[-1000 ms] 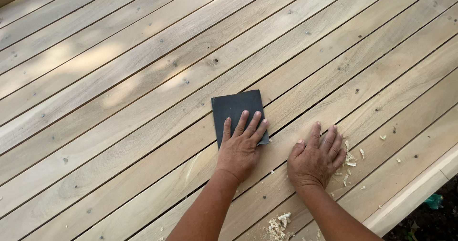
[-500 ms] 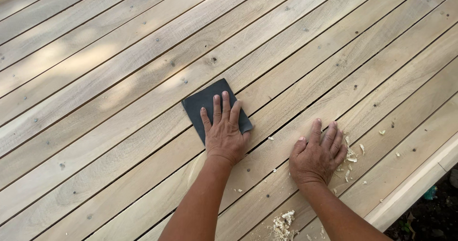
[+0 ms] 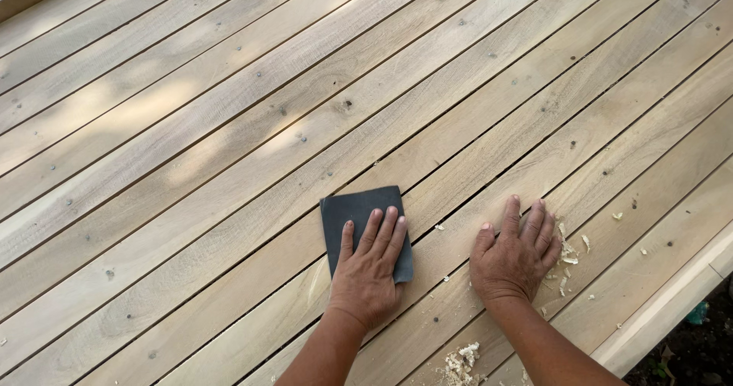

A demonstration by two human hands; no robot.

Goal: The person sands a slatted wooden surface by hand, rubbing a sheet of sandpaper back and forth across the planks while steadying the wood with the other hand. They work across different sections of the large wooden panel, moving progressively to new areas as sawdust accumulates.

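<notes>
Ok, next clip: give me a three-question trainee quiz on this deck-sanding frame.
1. True or false: the left hand lies flat on the sandpaper.
2. Multiple choice: the right hand rests on (a) the sandpaper, (b) a bare board, (c) a hammer.
3. Fill in: the pale bits beside the right hand's fingertips are wood ____.

Key:
1. True; fingers spread over the dark sheet.
2. b; palm down on the board, apart from the sandpaper.
3. Shavings; another small heap lies near the bottom edge, between the forearms.
</notes>
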